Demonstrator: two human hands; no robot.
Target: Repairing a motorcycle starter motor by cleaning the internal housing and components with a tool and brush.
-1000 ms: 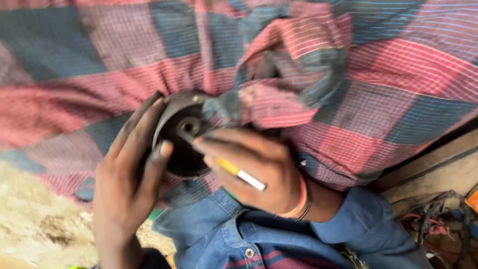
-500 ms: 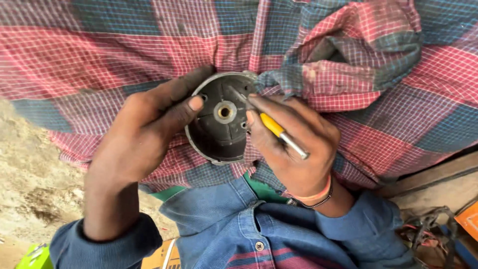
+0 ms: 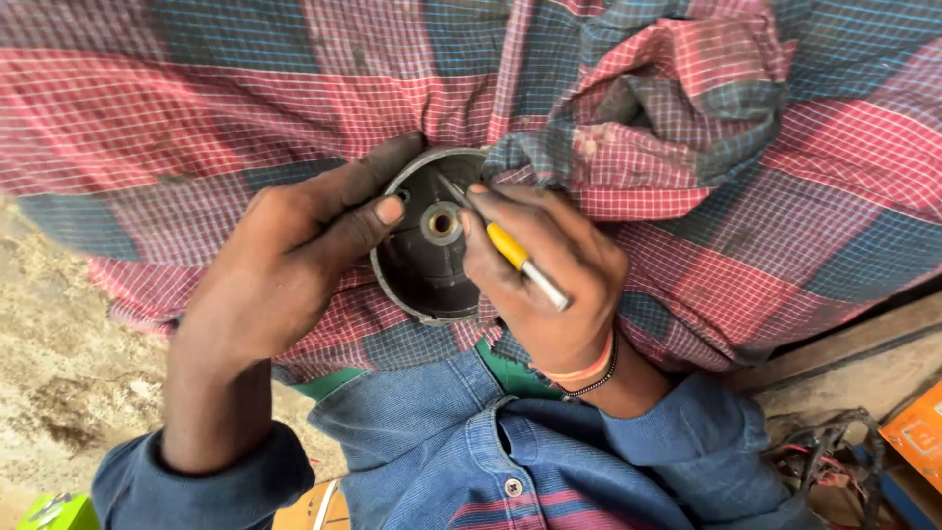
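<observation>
A round dark metal cup-shaped part (image 3: 424, 265) with a small brass-coloured bush at its centre rests on a red and blue checked cloth (image 3: 196, 108) over my lap. My left hand (image 3: 294, 265) grips its left rim, thumb lying across the open face. My right hand (image 3: 549, 275) holds a small screwdriver with a yellow handle (image 3: 515, 253), its thin metal tip pressed inside the part near the upper rim. A fold of the cloth (image 3: 648, 128) covers the part's upper right edge.
Sandy ground (image 3: 59, 383) lies to the left, with a bright green object (image 3: 54, 510) at the bottom left corner. At the right are a wooden plank edge (image 3: 844, 344), tangled wires (image 3: 824, 456) and an orange box (image 3: 917, 432).
The view has shifted so the part and both hands sit higher and more central. The part has turned to show its open face, and the screwdriver tip has gone inside it.
</observation>
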